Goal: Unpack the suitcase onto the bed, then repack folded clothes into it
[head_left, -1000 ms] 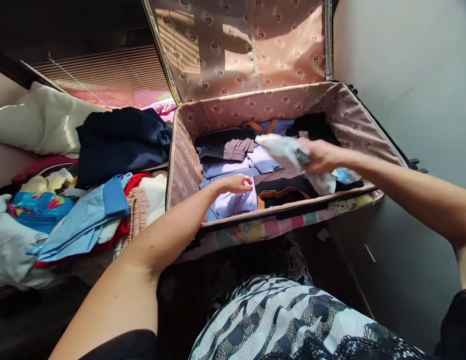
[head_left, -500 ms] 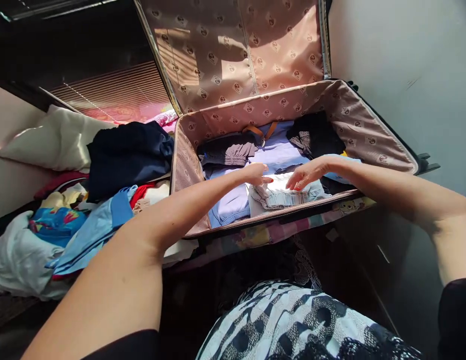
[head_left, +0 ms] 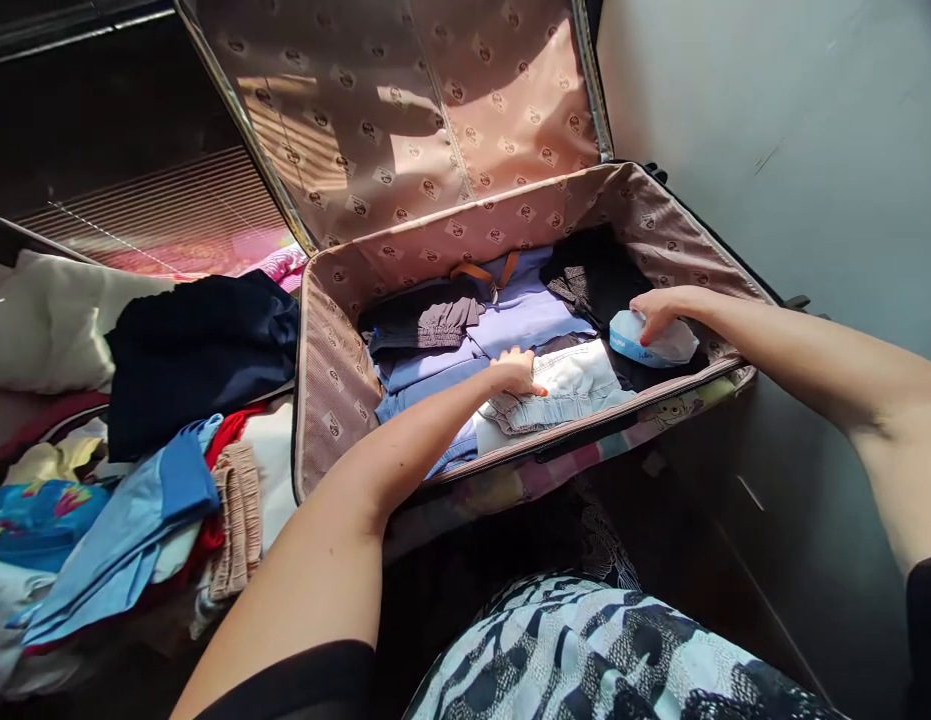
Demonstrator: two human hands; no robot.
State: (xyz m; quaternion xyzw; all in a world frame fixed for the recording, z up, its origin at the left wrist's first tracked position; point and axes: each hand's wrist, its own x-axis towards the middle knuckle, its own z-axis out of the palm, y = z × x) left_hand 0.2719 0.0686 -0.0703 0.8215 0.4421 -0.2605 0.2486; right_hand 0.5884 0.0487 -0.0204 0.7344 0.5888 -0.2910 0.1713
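Observation:
My left hand (head_left: 516, 370) rests on pale denim shorts (head_left: 577, 385), its thumb and fingers apart. The shorts lie folded at the front of the open suitcase (head_left: 331, 400). Further right, my right hand (head_left: 660, 312) grips a small white-and-blue bundle with printed lettering (head_left: 639, 342) from above; its exact kind is unclear. Black clothing (head_left: 596, 265) lies behind that bundle. Left of the shorts and behind them is folded lavender-blue clothing (head_left: 521, 305), with a dark grey garment with a gathered waistband (head_left: 446, 325) beside it.
The suitcase lid (head_left: 405, 110) stands raised at the back. Left of the case are a navy garment (head_left: 202, 350), a light blue garment (head_left: 135, 530), a beige gathered garment (head_left: 236, 520) and a cream cushion-like item (head_left: 52, 320). A pale wall (head_left: 810, 150) borders the right side.
My right hand has moved right from the denim shorts and closed on the white-and-blue bundle. My left hand has come down onto the shorts. The view has shifted right.

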